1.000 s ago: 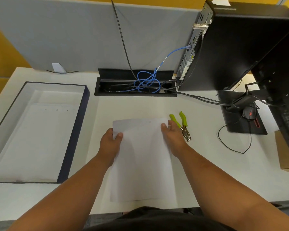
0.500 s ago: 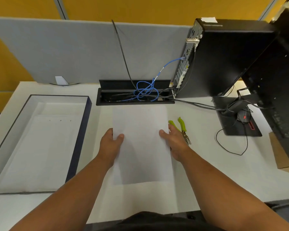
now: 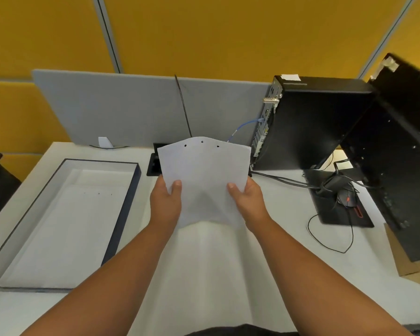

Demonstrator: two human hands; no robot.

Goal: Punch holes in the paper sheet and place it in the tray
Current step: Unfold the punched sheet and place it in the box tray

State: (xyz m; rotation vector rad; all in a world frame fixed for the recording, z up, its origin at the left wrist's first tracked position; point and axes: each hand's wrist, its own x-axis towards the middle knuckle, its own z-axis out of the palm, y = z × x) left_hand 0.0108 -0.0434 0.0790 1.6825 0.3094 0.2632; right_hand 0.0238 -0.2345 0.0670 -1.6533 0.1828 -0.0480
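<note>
A white paper sheet (image 3: pixel 204 173) is held up off the desk, slightly curved, with three punched holes along its far top edge. My left hand (image 3: pixel 165 202) grips its left side and my right hand (image 3: pixel 247 202) grips its right side, thumbs on the near face. The dark-rimmed tray (image 3: pixel 121 209) lies flat at the left of the desk and holds white sheets with small holes. The green-handled hole punch is hidden behind the sheet and my right hand.
A black computer tower (image 3: pixel 313 124) and the back of a monitor (image 3: pixel 398 151) stand at the right. A mouse (image 3: pixel 347 198) and cables lie on a black pad. A grey divider panel (image 3: pixel 143 110) runs along the back; a cable box is behind the sheet.
Both hands lifted the sheet from lying flat on the desk into the air, and its holes now show. The head camera tilted upward.
</note>
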